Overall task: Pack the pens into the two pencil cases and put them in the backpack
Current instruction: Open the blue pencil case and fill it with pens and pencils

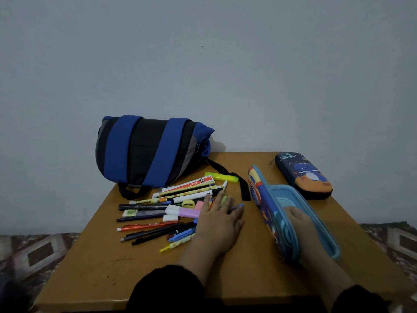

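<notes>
Pens (158, 213) lie in a loose pile on the middle of the wooden table (108, 263), mixed with highlighters, erasers and a ruler, most of them pointing left and right. Left hand (220, 219) lies flat on the right end of this pile, fingers straight and a little spread, pressing on the pens but not gripping any; a blue pen tip shows just beyond the fingertips. Right of the pile stands the open case (293, 220), its lid raised toward the left and its light blue tray facing up. Right hand (299, 219) rests inside this tray with fingers bent at the near-left wall; I cannot tell if it holds something or only steadies the case. Closed case (304, 175), dark blue with an orange patch, lies at the far right corner of the table, apart from the open one. Backpack (149, 150), blue and black, lies on its side at the far left edge against the wall, its black strap reaching toward a yellow highlighter (222, 177).
</notes>
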